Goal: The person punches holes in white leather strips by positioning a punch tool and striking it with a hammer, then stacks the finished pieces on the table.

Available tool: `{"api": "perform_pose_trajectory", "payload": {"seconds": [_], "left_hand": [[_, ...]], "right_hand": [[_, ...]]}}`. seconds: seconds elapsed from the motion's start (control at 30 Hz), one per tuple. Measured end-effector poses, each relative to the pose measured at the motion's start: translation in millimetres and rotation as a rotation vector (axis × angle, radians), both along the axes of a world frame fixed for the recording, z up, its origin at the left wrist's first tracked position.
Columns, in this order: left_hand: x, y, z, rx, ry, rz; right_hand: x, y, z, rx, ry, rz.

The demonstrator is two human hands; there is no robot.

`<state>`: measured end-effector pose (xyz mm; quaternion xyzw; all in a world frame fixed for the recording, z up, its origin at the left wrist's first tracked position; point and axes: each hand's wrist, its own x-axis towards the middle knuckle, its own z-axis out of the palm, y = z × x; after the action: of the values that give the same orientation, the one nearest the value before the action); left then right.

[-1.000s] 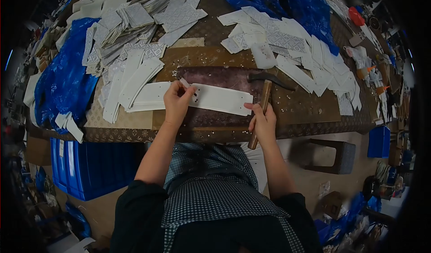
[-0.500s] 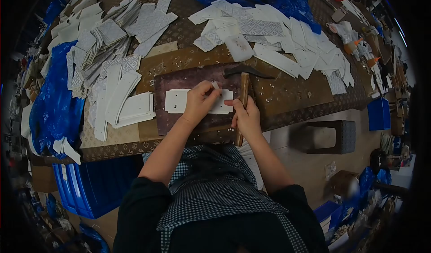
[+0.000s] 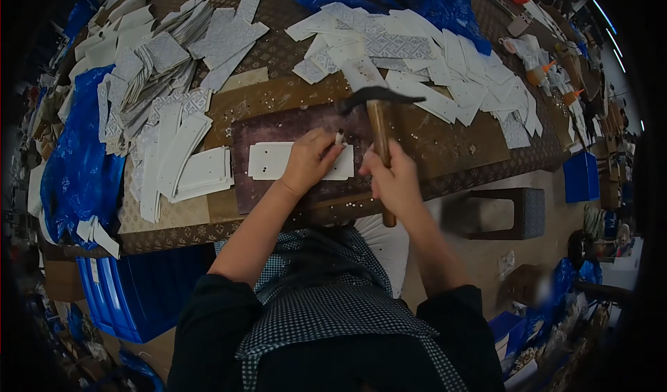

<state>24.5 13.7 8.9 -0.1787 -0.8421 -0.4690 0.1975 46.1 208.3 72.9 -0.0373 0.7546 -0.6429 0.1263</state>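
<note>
My right hand (image 3: 397, 180) grips a claw hammer (image 3: 379, 124) by its wooden handle, the dark head raised to the right of my left hand. On a white rectangular piece (image 3: 267, 161) with small dark holes rests my left hand (image 3: 310, 161). Its fingers are closed around a short, small punch-like tool (image 3: 339, 137) standing upright near the right end of the piece; its lower tip is hidden. Beneath the white piece lies a dark reddish board (image 3: 250, 131), dotted with small round bits.
Stacked white pieces (image 3: 203, 175) lie left of the board, with patterned pieces (image 3: 167, 51) behind. Another pile of white pieces (image 3: 472, 72) spreads at the back right. Blue plastic sheeting (image 3: 76, 176) hangs at the left edge. A stool (image 3: 524, 213) stands right of the table.
My right hand has lifted the hammer up and slightly right, away from the white piece. My left hand stays on the piece, and the small tool now stands more upright.
</note>
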Motion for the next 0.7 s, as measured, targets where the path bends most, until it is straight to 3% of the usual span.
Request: {"api": "perform_pose_trajectory", "payload": {"seconds": [0.13,0.2,0.3,0.37,0.47,0.57,0.63,0.7], "left_hand": [[2.1,1.3,0.8,-0.013,-0.021,0.018],[1.5,1.7,0.4,0.006,-0.016,0.017],[1.5,1.7,-2.8,0.025,0.006,0.021],[0.1,1.8,-5.9,0.036,0.029,0.014],[-2.6,0.1,-7.3,0.037,0.063,0.0],[-2.1,-0.4,-7.9,0.023,0.049,0.01],[0.0,1.7,-8.2,0.027,0.025,0.025],[1.4,2.7,-6.1,0.025,0.002,0.025]], "right_hand": [[-2.6,15.6,108.0,-0.024,0.491,0.012],[6.5,12.1,141.7,-0.092,0.618,-0.055],[9.2,13.8,121.9,0.129,0.608,0.034],[1.4,20.9,87.0,0.501,0.625,0.196],[-2.4,30.0,79.6,0.737,0.273,0.336],[3.9,22.6,125.8,0.595,0.464,0.298],[14.2,13.8,160.1,0.301,0.449,0.148],[16.6,11.8,165.9,0.099,0.594,0.09]]}}
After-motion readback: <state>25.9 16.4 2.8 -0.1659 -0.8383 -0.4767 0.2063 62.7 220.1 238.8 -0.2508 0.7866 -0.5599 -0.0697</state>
